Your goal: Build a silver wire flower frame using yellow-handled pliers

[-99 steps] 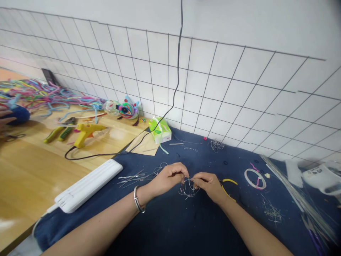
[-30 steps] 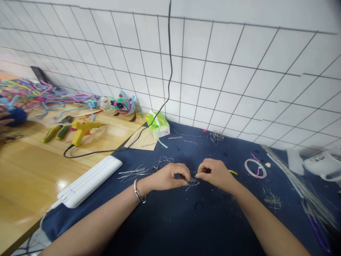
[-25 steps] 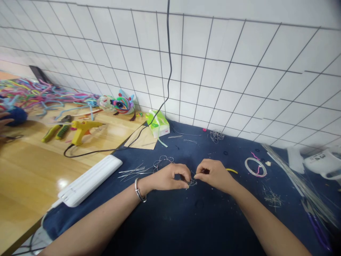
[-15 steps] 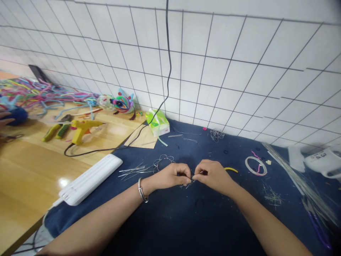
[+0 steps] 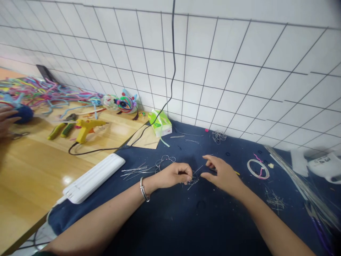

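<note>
My left hand, with a silver bangle at its wrist, pinches a small tangle of thin wire above the dark blue cloth. Wire ends stick out to the right of its fingertips. To the right of the wire, my right hand is apart from it, thumb and fingers spread with nothing seen between them. Behind my left wrist lies a loop-shaped wire piece, and left of that a bunch of loose straight wires.
A white power strip, yellow glue gun, pliers and tissue pack are on the left. A tape ring, long wires and scissors lie right. Another person's hand holds something blue.
My right hand has let go of the wire, moved right and opened. My left hand still pinches the wire. The whole view has shifted slightly.
</note>
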{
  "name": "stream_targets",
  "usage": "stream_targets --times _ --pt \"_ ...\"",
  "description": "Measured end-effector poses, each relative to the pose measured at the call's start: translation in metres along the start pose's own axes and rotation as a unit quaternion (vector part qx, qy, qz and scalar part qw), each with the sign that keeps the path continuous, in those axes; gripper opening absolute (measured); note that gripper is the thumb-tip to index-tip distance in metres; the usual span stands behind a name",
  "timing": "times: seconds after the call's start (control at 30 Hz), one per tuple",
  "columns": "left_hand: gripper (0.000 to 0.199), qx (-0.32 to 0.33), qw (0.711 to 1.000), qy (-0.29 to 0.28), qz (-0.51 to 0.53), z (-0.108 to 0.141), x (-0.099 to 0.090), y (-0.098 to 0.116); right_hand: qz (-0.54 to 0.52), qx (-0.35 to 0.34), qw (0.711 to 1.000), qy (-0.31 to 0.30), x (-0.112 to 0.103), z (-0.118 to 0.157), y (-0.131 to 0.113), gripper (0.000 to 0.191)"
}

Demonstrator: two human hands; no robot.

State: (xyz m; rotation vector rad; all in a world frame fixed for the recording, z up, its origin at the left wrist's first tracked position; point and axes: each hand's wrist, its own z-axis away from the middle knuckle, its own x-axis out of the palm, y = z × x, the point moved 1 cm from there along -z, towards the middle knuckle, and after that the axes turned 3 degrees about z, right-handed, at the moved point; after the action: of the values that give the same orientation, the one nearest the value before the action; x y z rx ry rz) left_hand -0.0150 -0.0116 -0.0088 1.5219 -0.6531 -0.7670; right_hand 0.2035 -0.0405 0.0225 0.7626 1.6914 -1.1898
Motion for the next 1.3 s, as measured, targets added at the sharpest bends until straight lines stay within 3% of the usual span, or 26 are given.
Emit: stream_targets --times 0.13,0.23,0.4,0.67,0.87,0.93,1.13,1.2,1.3 --pt "0.013 0.013 1.0 -0.004 -0.006 0.0 -0.004 0.001 0.201 0.01 0.979 -0.03 0.01 0.03 0.048 0.068" --pt "0.012 0.016 1.0 -0.003 -0.011 0.0 -0.005 0.0 0.251 0.0 0.968 -0.031 0.021 0.053 0.07 0.062" --pt "0.011 0.025 1.0 0.003 -0.016 -0.001 -0.007 -0.001 0.288 -0.009 0.957 0.015 0.032 0.065 0.077 0.042" --pt "0.011 0.026 1.0 -0.01 0.001 0.0 -0.007 0.0 0.326 0.001 0.944 0.054 0.039 0.063 0.085 0.034" --pt "0.009 0.025 0.999 -0.012 0.026 0.0 -0.007 0.0 0.269 -0.042 0.961 -0.047 0.019 0.072 0.091 0.041" --pt "0.008 0.024 0.999 -0.013 0.033 0.0 -0.007 -0.001 0.257 -0.053 0.964 -0.054 0.018 0.075 0.096 0.046" --pt "0.007 0.024 0.999 -0.013 0.031 0.001 -0.006 0.0 0.151 -0.017 0.988 0.018 0.014 0.07 0.109 0.037" --pt "0.007 0.025 0.999 -0.012 0.025 0.001 -0.006 0.0 0.075 0.033 0.993 0.081 0.007 0.069 0.105 0.036" --pt "0.008 0.03 0.999 -0.015 0.02 0.001 -0.006 0.001 -0.052 0.129 0.977 0.161 0.004 0.073 0.093 0.039"
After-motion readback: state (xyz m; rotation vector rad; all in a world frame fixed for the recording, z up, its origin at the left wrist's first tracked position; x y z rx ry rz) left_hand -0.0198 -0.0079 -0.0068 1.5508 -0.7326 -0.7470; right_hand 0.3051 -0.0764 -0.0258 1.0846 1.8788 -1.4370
